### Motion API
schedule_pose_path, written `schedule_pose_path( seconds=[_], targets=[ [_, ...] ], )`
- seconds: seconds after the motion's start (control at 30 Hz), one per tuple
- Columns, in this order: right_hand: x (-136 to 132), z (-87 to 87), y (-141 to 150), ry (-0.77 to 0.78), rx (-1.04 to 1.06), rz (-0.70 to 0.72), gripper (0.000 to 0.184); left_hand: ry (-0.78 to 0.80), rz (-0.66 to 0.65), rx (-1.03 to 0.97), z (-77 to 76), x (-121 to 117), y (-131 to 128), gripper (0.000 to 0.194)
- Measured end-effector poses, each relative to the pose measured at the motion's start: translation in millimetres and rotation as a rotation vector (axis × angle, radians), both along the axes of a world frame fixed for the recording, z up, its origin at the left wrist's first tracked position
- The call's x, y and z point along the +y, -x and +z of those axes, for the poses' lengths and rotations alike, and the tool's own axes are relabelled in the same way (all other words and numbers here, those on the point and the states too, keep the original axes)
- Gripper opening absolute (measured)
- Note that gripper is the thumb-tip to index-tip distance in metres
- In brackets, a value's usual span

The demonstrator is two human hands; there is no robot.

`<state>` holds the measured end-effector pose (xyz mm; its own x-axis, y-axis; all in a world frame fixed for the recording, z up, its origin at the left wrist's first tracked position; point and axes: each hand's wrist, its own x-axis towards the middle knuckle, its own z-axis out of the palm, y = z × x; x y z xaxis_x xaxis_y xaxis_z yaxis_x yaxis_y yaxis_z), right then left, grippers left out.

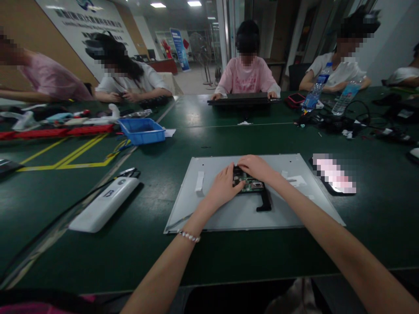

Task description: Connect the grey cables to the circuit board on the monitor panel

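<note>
A green circuit board (254,186) in a black frame is over the middle of a flat grey-white panel (225,217). My left hand (225,185) grips the board's left side, its thumb lying across the near part. Over the far edge curls my right hand (253,167), its fingertips partly hidden as they hold the board. A black angled bracket (264,203) sticks out from the board's near right corner toward me. White tape (199,181) is stuck on the panel's left part, and a pale label (296,181) shows on its right.
Left of the panel lies a white power bank (106,204) with a black cable. A phone (334,174) is close to the panel's right edge. Farther off are a blue bin (142,131), water bottles (317,89) and tangled black cables (340,124). Several people sit around the green table (157,257).
</note>
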<state>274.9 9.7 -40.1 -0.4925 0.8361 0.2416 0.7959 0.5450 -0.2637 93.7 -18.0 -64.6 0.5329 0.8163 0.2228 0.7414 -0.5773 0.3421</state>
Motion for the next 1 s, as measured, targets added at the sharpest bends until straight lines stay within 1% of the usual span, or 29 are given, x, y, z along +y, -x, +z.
schedule_pose_path(
  seconds=[0.17, 0.23, 0.3, 0.37, 0.43, 0.5, 0.57, 0.67, 0.73, 0.8, 0.87, 0.93, 1.0],
  targets=[
    [2.9, -3.8, -1.6, 0.027, 0.091, 0.027, 0.021, 0.004, -0.011, -0.001, 0.2, -0.3, 0.3, 0.068],
    [3.1, 0.0, -2.3, 0.029, 0.114, 0.004, 0.024, 0.009, -0.007, 0.005, 0.5, -1.1, -0.2, 0.068],
    [2.5, 8.2, -5.7, 0.016, 0.138, -0.04, 0.026, 0.012, -0.006, 0.016, 0.9, -2.4, -0.7, 0.067],
    [0.3, 19.1, -14.8, -0.007, 0.169, -0.09, 0.027, 0.013, -0.007, 0.024, 1.7, -4.2, -1.1, 0.066],
    [-4.9, 28.9, -31.2, -0.015, 0.188, -0.14, 0.028, 0.01, -0.002, 0.023, 4.4, -6.2, -1.6, 0.065],
    [-14.0, 33.3, -53.8, 0.031, 0.148, -0.193, 0.027, -0.019, 0.003, 0.016, 9.7, -9.0, -2.7, 0.065],
    [-26.6, 29.8, -79.2, 0.098, 0.093, -0.269, 0.027, -0.074, -0.018, 0.025, 17.8, -13.3, -5.1, 0.062],
    [-46.9, 13.0, -112.3, 0.129, 0.065, -0.376, 0.03, -0.161, -0.125, 0.101, 31.0, -24.0, -11.7, 0.053],
    [-57.2, 0.3, -125.9, 0.161, 0.065, -0.367, 0.032, -0.194, -0.22, 0.172, 37.2, -33.1, -17.7, 0.048],
    [-63.1, -9.0, -131.8, 0.224, 0.082, -0.33, 0.034, -0.209, -0.318, 0.243, 39.9, -41.4, -23.8, 0.045],
    [-65.5, -13.3, -132.0, 0.283, 0.094, -0.335, 0.035, -0.214, -0.399, 0.301, 40.1, -47.1, -28.7, 0.044],
    [-66.2, -13.7, -130.3, 0.312, 0.1, -0.377, 0.032, -0.215, -0.434, 0.336, 39.4, -49.4, -31.7, 0.045],
    [-67.3, -12.2, -129.8, 0.311, 0.122, -0.415, 0.027, -0.212, -0.433, 0.351, 38.7, -49.3, -33.0, 0.046]
  ],
)
